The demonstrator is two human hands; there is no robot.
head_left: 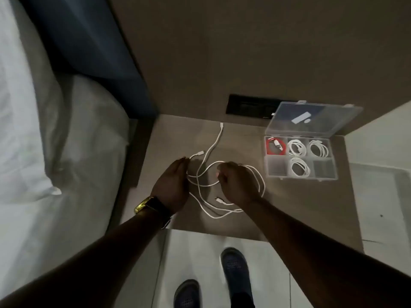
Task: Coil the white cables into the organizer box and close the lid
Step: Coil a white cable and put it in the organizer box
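Loose white charging cables (208, 174) sprawl between both hands: left hand (174, 182) fingers together, touching a strand; right hand (235, 183) curled, apparently pinching a loop. Clear plastic organizer box (300, 160) lies beyond the right fingers, lid open.

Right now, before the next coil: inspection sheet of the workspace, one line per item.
Surface: brown tabletop, dim light.
Job's things: organizer box at the right, lid open; six compartments, three hold coiled white cables, one a red cable, two look empty.
Clutter: nothing seen.
Grippers: left hand open beside the tangle, watch on the wrist; right hand closed on a strand.
Cables: loose white cables tangled on the table, several plugs free.
Surroundings: bed on the left, dark wall panel behind, tiled floor, shoes.
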